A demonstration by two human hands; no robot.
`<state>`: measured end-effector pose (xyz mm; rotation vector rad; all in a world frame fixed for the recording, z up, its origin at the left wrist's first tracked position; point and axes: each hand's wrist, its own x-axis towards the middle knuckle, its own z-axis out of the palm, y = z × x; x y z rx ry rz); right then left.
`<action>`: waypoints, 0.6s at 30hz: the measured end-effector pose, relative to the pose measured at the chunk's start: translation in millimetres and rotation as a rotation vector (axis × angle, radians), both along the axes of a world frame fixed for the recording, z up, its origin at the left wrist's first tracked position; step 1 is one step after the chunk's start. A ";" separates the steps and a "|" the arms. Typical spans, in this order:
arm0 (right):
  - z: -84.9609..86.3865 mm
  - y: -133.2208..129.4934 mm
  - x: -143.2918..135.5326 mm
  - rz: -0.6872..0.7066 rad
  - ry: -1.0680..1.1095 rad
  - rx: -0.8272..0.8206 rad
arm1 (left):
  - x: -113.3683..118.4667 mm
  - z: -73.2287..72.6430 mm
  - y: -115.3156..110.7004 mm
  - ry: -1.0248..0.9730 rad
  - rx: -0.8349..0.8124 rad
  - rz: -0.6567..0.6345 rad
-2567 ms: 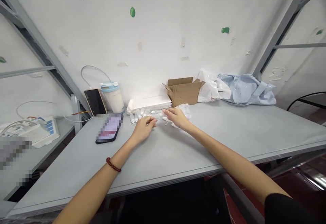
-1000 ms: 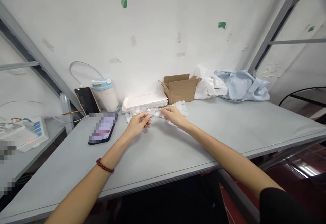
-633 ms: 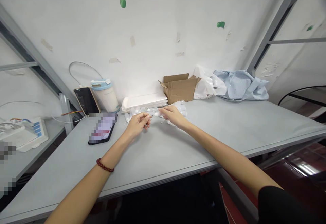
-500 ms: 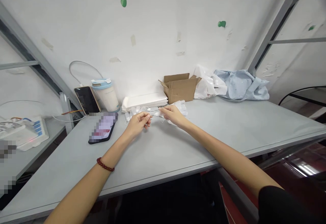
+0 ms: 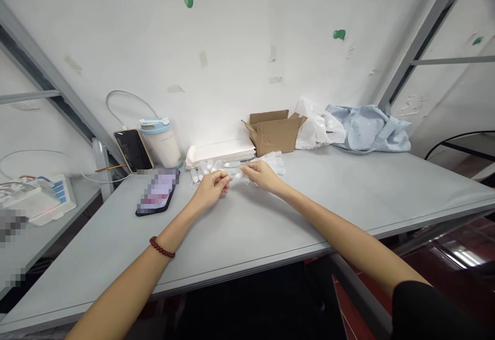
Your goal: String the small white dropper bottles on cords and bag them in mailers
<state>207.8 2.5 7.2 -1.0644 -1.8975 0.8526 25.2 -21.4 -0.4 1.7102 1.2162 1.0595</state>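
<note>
My left hand [image 5: 213,186] is closed in a pinch near the middle of the grey table [image 5: 247,226]; what its fingertips hold is too small to name. Just right of it, my right hand [image 5: 261,174] is pinched too, its fingertips close to the left ones, and anything between them is too small to make out. Behind and between the hands lie several small white and clear plastic pieces [image 5: 207,166]. More clear plastic strips [image 5: 275,162] lie behind my right hand. A stack of flat white packets [image 5: 222,152] sits beyond them.
An open cardboard box [image 5: 275,133], a white plastic bag [image 5: 319,129] and a light blue cloth bag [image 5: 367,130] stand along the wall. On the left are a cup [image 5: 163,143], an upright phone [image 5: 133,150], a flat phone [image 5: 158,193] and a power strip [image 5: 58,201].
Both hands stay close together in nearly the same place, still pinched. The white piece seen by my right fingertips before is less distinct now. The view has shifted slightly.
</note>
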 end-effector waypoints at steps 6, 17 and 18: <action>-11.0 2.8 -3.8 0.017 -0.069 0.039 | 3.5 -6.5 -1.9 -0.032 -0.045 0.039; -13.4 -3.0 -4.6 0.069 -0.055 0.005 | 9.4 -3.8 -9.7 -0.050 -0.096 0.057; -13.1 -3.4 -4.7 0.067 -0.057 0.005 | 9.5 -3.3 -10.0 -0.051 -0.099 0.051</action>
